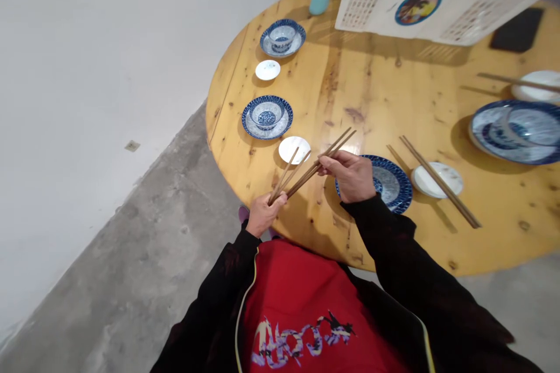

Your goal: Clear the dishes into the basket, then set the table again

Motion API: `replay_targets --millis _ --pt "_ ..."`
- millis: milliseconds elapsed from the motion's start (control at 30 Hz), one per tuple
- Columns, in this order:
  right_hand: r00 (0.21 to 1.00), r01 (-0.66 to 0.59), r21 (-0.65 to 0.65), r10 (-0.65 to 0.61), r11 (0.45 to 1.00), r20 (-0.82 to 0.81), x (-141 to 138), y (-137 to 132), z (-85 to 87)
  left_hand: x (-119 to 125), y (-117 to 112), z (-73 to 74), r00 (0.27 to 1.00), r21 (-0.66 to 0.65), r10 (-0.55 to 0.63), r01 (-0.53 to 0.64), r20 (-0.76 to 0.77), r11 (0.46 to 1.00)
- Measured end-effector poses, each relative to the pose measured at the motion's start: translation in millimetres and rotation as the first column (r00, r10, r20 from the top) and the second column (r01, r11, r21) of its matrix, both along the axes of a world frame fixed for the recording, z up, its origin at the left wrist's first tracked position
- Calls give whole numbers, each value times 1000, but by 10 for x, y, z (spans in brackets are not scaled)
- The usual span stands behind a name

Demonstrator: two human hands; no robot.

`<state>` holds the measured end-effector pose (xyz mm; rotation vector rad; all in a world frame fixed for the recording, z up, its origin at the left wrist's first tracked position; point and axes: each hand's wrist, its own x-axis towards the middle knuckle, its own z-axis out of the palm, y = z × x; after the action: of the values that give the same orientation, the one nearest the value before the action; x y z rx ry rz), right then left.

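While the left hand (262, 213) held chopsticks (305, 176) near one end, the right hand (350, 173) gripped some of them.
Fingers of both were closed on the wood, which slanted above the desk (385, 99); a saucer (287, 148) showed behind, and a plate (400, 186) partly beneath the right hand.

L hand (265, 213) curled, R hand (352, 176) pinched, fwd.

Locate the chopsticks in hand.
In the head view, the held chopsticks are near the centre, left of the nearest blue-rimmed plate, fanning from the left hand, some into the right hand; two tips visually overlap a small white dish.
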<state>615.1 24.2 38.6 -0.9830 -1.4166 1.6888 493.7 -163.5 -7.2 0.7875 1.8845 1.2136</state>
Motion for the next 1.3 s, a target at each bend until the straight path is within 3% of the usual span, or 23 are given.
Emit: replay_targets --millis 200,367,567,933,1300 --pt "999 -11 -224 18 974 26 -195 234 -277 5 -52 34 993 -45 -72 77 97 996" --pt "997 -34 -283 50 959 51 -345 387 -441 -9 48 7 982 -23 41 -37 185 999" --pt "996 14 -340 15 940 85 -499 584 -544 -123 274 -35 969 -62 92 -80 229 995" --pt "986 100 -257 -61 961 156 -813 977 -781 -388 564 -200 959 -55 149 -140 242 989" --pt "965 139 -224 -81 965 250 -897 1026 -957 -491 625 -382 964 -132 169 -144 205 981"
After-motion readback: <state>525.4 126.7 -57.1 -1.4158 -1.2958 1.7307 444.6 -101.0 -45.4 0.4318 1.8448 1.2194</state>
